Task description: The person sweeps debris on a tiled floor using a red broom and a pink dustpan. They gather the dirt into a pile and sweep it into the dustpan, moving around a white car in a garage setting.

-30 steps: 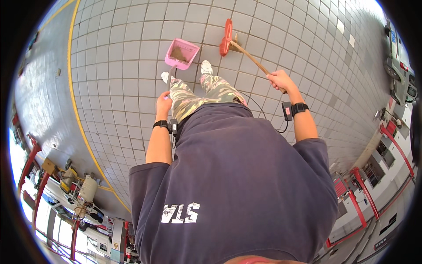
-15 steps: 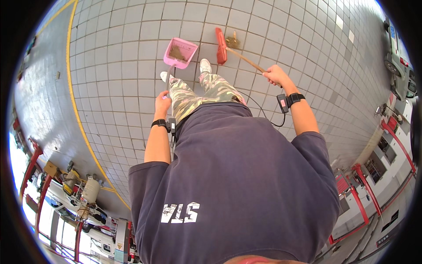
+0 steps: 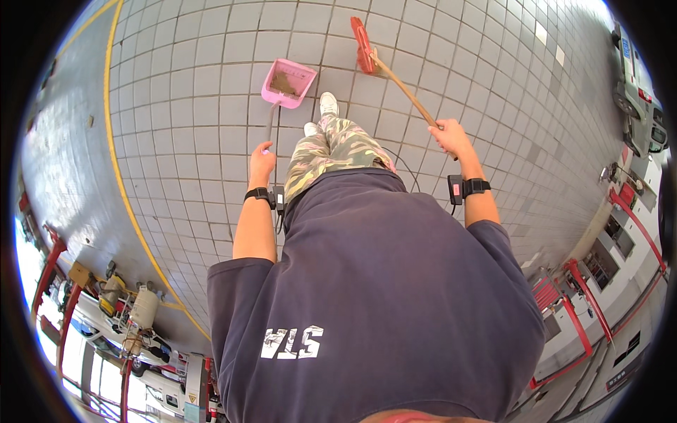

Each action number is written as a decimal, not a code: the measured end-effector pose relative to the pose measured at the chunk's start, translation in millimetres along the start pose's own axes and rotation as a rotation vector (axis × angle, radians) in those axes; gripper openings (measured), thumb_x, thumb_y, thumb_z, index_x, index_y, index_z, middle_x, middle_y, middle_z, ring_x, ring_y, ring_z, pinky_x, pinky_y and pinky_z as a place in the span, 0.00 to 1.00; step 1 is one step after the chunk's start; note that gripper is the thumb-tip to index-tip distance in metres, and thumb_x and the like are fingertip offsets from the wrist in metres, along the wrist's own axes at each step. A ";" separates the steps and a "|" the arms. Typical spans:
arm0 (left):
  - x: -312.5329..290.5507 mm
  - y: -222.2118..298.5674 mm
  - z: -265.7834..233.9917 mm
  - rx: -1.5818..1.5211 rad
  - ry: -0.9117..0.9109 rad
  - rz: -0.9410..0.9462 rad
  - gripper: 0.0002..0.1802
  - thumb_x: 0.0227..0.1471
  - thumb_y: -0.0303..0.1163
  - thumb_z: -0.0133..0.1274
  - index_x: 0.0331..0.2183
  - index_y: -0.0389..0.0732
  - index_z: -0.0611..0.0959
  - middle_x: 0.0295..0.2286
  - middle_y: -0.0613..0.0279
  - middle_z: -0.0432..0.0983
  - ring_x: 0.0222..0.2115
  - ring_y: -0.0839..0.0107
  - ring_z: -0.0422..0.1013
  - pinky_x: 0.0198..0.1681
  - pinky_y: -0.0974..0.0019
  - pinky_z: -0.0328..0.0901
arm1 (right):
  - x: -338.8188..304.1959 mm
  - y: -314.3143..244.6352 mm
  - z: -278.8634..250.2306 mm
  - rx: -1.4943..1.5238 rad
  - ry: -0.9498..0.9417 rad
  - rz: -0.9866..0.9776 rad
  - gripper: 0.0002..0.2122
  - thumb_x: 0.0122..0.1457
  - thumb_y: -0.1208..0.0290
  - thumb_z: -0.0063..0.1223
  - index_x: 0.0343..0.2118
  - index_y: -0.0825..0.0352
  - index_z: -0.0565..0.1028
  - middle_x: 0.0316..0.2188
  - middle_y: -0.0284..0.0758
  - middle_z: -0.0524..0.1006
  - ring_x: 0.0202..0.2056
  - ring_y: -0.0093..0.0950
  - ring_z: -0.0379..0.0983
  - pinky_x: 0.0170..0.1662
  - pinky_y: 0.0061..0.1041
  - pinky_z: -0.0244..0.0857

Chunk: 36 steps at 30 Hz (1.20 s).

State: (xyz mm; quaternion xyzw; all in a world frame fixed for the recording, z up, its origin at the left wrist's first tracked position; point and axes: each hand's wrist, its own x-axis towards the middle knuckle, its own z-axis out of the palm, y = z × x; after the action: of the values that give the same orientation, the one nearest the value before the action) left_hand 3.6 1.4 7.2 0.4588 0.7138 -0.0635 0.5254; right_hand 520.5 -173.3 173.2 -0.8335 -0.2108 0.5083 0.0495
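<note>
One pink dustpan [image 3: 268,90] and one red broom [image 3: 363,49] are low at the tiled floor [image 3: 211,92]; left hand [image 3: 262,162] and right hand [image 3: 451,135], respectively, are closed around their handles [image 3: 405,92], whose length probably avoids bending.

There is one pink dustpan [image 3: 304,79], one red broom [image 3: 362,46], one left hand [image 3: 261,166] and one right hand [image 3: 452,138]. Two black wrist straps [image 3: 477,186] and two white shoes [image 3: 328,105] show, plus one pair of camouflage trousers [image 3: 345,144].

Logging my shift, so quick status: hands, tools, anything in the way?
Left hand holding pink dustpan; right hand holding red broom. Brown debris inside dustpan. Possible obstacle: white shoe, near dustpan's right side.
</note>
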 end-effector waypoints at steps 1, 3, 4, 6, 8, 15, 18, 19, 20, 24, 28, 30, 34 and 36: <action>-0.5 0.7 -1.0 -0.005 -0.002 -0.016 0.25 0.45 0.24 0.49 0.48 0.44 0.82 0.40 0.51 0.80 0.40 0.65 0.76 0.44 0.65 0.68 | -0.1 8.6 9.4 0.079 -0.014 0.007 0.12 0.61 0.65 0.55 0.33 0.72 0.77 0.17 0.30 0.73 0.16 0.19 0.67 0.18 0.23 0.63; -15.7 28.4 -3.5 0.044 -0.038 -0.081 0.24 0.45 0.26 0.50 0.47 0.46 0.83 0.38 0.52 0.81 0.40 0.62 0.77 0.44 0.62 0.69 | -7.3 16.5 19.5 0.218 -0.035 0.018 0.12 0.61 0.66 0.55 0.32 0.72 0.77 0.17 0.29 0.72 0.16 0.17 0.67 0.18 0.21 0.62; -21.8 39.0 -7.5 0.069 -0.052 -0.115 0.24 0.45 0.28 0.50 0.47 0.47 0.83 0.38 0.52 0.81 0.39 0.60 0.77 0.44 0.61 0.69 | -14.8 14.2 26.3 0.282 -0.049 0.019 0.11 0.61 0.66 0.55 0.32 0.72 0.77 0.18 0.28 0.72 0.17 0.16 0.66 0.18 0.20 0.62; -22.3 35.4 -2.9 0.157 0.047 -0.046 0.22 0.46 0.31 0.50 0.45 0.48 0.83 0.36 0.53 0.82 0.38 0.57 0.78 0.43 0.58 0.70 | -28.5 14.6 41.2 0.388 -0.074 0.026 0.11 0.61 0.67 0.56 0.30 0.71 0.76 0.19 0.27 0.72 0.17 0.15 0.65 0.19 0.19 0.61; -24.8 30.8 2.5 0.209 0.142 0.039 0.21 0.46 0.33 0.50 0.44 0.49 0.84 0.35 0.52 0.82 0.37 0.54 0.78 0.43 0.56 0.71 | -36.8 14.5 58.0 0.484 -0.091 0.030 0.10 0.61 0.67 0.56 0.29 0.70 0.76 0.19 0.26 0.71 0.18 0.15 0.66 0.19 0.18 0.61; -28.2 6.4 13.7 0.119 0.102 0.149 0.20 0.46 0.33 0.49 0.43 0.47 0.84 0.36 0.49 0.82 0.39 0.51 0.77 0.45 0.55 0.70 | -22.8 0.5 74.0 0.761 -0.076 0.111 0.09 0.61 0.67 0.57 0.28 0.68 0.76 0.20 0.28 0.73 0.20 0.16 0.66 0.21 0.16 0.62; -33.8 4.1 17.4 0.112 0.090 0.152 0.21 0.46 0.33 0.49 0.44 0.46 0.84 0.36 0.49 0.82 0.37 0.53 0.78 0.45 0.55 0.70 | 13.5 -4.8 71.1 0.859 -0.088 0.096 0.09 0.61 0.67 0.55 0.29 0.68 0.76 0.21 0.29 0.74 0.20 0.16 0.67 0.22 0.15 0.63; -35.1 3.2 20.3 0.124 0.093 0.157 0.21 0.46 0.33 0.49 0.44 0.46 0.83 0.36 0.50 0.82 0.36 0.54 0.79 0.45 0.55 0.70 | 25.9 -8.9 67.6 0.903 -0.111 0.109 0.10 0.62 0.67 0.54 0.29 0.70 0.76 0.23 0.30 0.75 0.21 0.17 0.69 0.21 0.15 0.64; -41.8 7.9 20.5 0.110 0.070 0.126 0.21 0.46 0.33 0.49 0.45 0.46 0.83 0.35 0.50 0.82 0.34 0.56 0.79 0.44 0.56 0.70 | 37.1 -11.6 67.5 0.869 -0.111 0.081 0.11 0.62 0.67 0.54 0.30 0.71 0.76 0.23 0.30 0.75 0.21 0.17 0.69 0.21 0.16 0.64; -70.5 17.8 31.4 0.070 0.003 0.039 0.23 0.46 0.32 0.49 0.47 0.46 0.82 0.34 0.51 0.82 0.27 0.63 0.80 0.40 0.59 0.71 | 88.5 -20.0 57.9 0.273 -0.073 0.018 0.16 0.63 0.65 0.49 0.30 0.76 0.76 0.23 0.41 0.77 0.22 0.27 0.75 0.23 0.27 0.69; -83.1 7.0 57.6 0.071 -0.023 0.092 0.23 0.47 0.31 0.49 0.47 0.46 0.82 0.32 0.50 0.82 0.24 0.64 0.79 0.37 0.60 0.72 | 110.8 -11.3 48.6 -0.213 0.006 0.091 0.18 0.63 0.63 0.46 0.30 0.77 0.77 0.25 0.53 0.78 0.30 0.42 0.79 0.31 0.38 0.73; -92.2 0.0 67.3 0.100 -0.034 0.065 0.23 0.47 0.31 0.49 0.47 0.45 0.82 0.31 0.50 0.82 0.24 0.64 0.79 0.36 0.60 0.72 | 111.1 29.7 41.1 -0.289 0.074 0.028 0.18 0.62 0.62 0.47 0.32 0.76 0.78 0.28 0.56 0.79 0.35 0.49 0.79 0.38 0.44 0.73; -99.3 8.2 92.1 0.040 -0.078 0.028 0.23 0.47 0.31 0.50 0.48 0.45 0.81 0.30 0.51 0.82 0.25 0.64 0.79 0.37 0.60 0.72 | 97.7 131.1 20.3 -0.507 0.214 -0.077 0.16 0.61 0.62 0.49 0.36 0.74 0.79 0.34 0.55 0.79 0.41 0.54 0.76 0.46 0.49 0.70; -93.1 -4.8 111.5 0.129 -0.043 0.085 0.24 0.46 0.31 0.50 0.48 0.46 0.81 0.29 0.51 0.82 0.25 0.64 0.79 0.36 0.61 0.72 | 82.7 152.5 3.8 -0.527 0.234 -0.085 0.16 0.61 0.62 0.49 0.37 0.73 0.78 0.35 0.55 0.79 0.42 0.53 0.76 0.46 0.48 0.70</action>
State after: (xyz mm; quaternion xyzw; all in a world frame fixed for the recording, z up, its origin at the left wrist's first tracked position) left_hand 79.8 -119.9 31.6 0.5202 0.6767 -0.0966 0.5121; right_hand 595.7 -278.8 57.8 -0.8610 -0.3631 0.3340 -0.1235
